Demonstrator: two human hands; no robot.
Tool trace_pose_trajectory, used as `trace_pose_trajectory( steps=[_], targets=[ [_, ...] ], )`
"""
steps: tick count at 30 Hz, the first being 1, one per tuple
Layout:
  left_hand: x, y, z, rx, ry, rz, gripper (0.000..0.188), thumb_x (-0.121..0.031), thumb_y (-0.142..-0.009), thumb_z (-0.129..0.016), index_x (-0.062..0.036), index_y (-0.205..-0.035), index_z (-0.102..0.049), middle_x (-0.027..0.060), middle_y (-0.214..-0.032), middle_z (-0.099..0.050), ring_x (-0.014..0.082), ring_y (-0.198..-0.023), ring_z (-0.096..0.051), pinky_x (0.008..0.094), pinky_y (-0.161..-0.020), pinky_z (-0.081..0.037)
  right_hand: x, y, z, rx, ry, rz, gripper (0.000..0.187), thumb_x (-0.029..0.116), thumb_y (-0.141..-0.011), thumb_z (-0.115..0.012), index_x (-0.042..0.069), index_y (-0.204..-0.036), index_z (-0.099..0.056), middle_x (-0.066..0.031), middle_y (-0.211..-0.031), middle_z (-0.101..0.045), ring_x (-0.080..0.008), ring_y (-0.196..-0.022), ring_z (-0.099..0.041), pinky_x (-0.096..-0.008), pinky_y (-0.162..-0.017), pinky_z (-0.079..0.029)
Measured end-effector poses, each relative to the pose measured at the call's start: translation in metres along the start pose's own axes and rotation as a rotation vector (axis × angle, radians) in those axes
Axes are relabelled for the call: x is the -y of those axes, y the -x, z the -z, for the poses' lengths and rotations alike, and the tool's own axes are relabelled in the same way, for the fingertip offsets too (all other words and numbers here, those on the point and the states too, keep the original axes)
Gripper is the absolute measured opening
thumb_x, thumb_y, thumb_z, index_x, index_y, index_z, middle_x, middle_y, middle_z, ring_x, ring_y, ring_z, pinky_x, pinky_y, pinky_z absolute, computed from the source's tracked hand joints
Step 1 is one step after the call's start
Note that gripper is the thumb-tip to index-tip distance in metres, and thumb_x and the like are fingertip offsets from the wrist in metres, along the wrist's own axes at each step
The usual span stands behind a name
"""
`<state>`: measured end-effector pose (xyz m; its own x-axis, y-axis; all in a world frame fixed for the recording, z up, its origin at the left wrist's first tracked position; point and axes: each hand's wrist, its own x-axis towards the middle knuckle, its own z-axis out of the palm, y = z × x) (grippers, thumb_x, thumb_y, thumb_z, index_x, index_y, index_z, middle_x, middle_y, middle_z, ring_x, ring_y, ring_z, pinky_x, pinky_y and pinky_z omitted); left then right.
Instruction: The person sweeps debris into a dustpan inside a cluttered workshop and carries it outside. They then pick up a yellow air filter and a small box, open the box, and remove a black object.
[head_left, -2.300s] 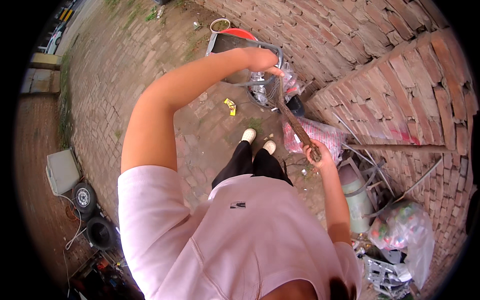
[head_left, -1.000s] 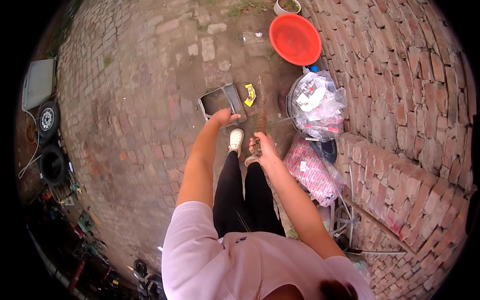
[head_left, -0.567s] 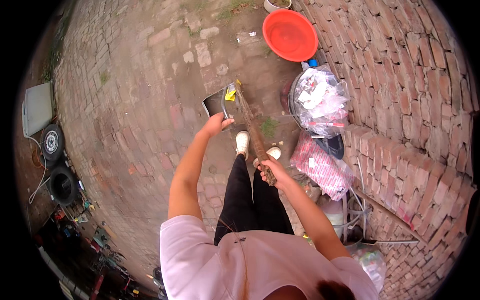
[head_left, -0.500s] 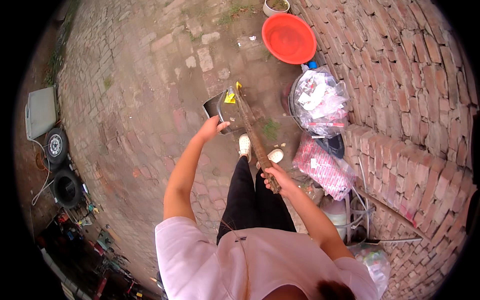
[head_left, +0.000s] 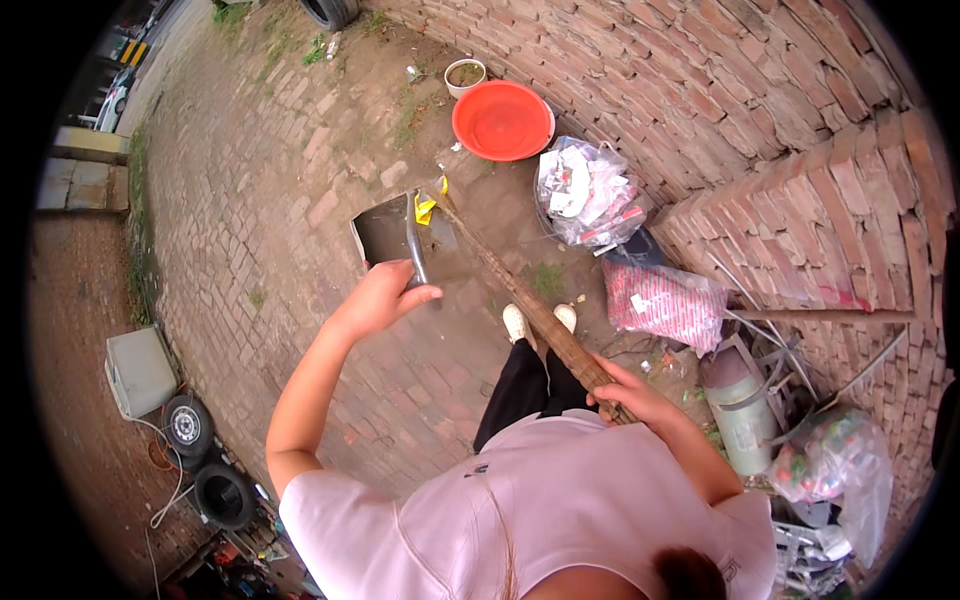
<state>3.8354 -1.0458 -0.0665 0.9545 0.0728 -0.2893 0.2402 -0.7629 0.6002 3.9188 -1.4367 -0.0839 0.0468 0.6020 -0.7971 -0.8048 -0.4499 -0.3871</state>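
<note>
Right hand is gripping the wooden stick, its length slanting forward-left to the yellow wrapper, which is lying ahead of the nearer left hand, itself clasping the grey dustpan.

Over my feed, the stick looks like rough, matt wood, the dustpan smooth and grey, the basin smooth red plastic, the wall rough brick.

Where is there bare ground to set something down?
Paving shows bare left of the dustpan and left hand, toward the pale box and tyres. The right is crowded: red basin, plastic rubbish and pink sack line the brick wall.
</note>
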Motion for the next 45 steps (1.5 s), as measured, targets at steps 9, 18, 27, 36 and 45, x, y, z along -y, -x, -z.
trace_pose_trajectory(
  steps=[9,18,27,36,45],
  targets=[
    [-0.135,-0.126,-0.011,0.278,-0.260,-0.255,0.060,-0.054,-0.080,-0.053,0.0038,-0.063,-0.052,0.0232,-0.060,-0.052,0.0403,-0.062,-0.055,0.0443,-0.056,-0.043,-0.026,0.050,0.032,-0.065,-0.233,0.286,0.063,0.013,-0.083,-0.050,0.014,-0.140,-0.023,-0.0092,-0.087,-0.054,-0.0114,-0.057,-0.051,-0.0251,-0.046,-0.043],
    [-0.215,-0.225,-0.129,0.523,-0.503,-0.541,0.069,-0.059,-0.085,-0.037,0.0036,-0.063,-0.056,0.0237,-0.067,-0.056,0.0401,-0.066,-0.056,0.0458,-0.062,-0.045,-0.089,0.045,0.092,-0.044,-0.999,0.340,0.040,0.015,-0.085,-0.050,0.010,-0.123,-0.037,-0.0123,-0.086,-0.051,-0.0119,-0.056,-0.047,-0.0208,-0.043,-0.040],
    [-0.203,-0.277,-0.114,0.260,-0.503,-0.352,0.066,-0.057,-0.085,-0.039,0.0041,-0.072,-0.060,0.0235,-0.077,-0.060,0.0380,-0.077,-0.058,0.0423,-0.072,-0.046,-0.113,0.074,0.115,-0.108,-1.065,0.356,0.035,0.014,-0.086,-0.050,0.009,-0.118,-0.037,-0.0131,-0.086,-0.051,-0.0104,-0.055,-0.046,-0.0172,-0.040,-0.039],
    [-0.029,-0.123,-0.010,-0.430,-0.092,0.331,0.072,-0.060,-0.083,-0.041,0.0087,-0.068,-0.054,0.0282,-0.070,-0.055,0.0411,-0.070,-0.056,0.0450,-0.067,-0.043,-0.077,0.120,0.116,0.003,-0.945,0.304,0.036,0.016,-0.086,-0.047,0.012,-0.120,-0.037,-0.0135,-0.093,-0.047,-0.0112,-0.059,-0.043,-0.0186,-0.043,-0.037],
    [0.106,0.215,-0.185,-1.085,0.322,0.967,0.062,-0.049,-0.086,-0.047,0.0098,-0.067,-0.054,0.0263,-0.060,-0.053,0.0363,-0.059,-0.056,0.0427,-0.058,-0.042,0.004,0.121,0.078,0.170,-0.945,0.142,0.032,0.016,-0.085,-0.050,-0.004,-0.106,-0.038,-0.0115,-0.091,-0.046,-0.0108,-0.063,-0.045,-0.0215,-0.048,-0.043]
  ],
)
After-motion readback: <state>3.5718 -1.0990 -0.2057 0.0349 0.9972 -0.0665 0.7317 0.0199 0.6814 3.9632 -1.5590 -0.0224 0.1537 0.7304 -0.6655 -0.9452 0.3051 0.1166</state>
